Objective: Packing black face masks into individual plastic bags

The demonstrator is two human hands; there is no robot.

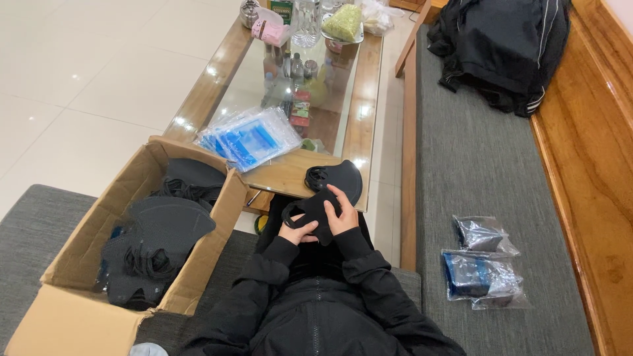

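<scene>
A person in a black jacket sits looking down at both hands, which hold a black face mask (pixel 315 212) just above the lap. The left hand (pixel 297 231) grips its lower edge beside a round valve, and the right hand (pixel 341 215) lies over its middle with fingers spread. A second black mask (pixel 337 177) rests on the near edge of the wood-framed glass table (pixel 369 86), beside a stack of clear blue-printed bags (pixel 250 137). To the left, an open cardboard box (pixel 132 184) holds many black masks. On the grey cushioned bench (pixel 475 165) to the right lie several filled packets (pixel 481 267), and a black jacket (pixel 504 46) is heaped at its far end
</scene>
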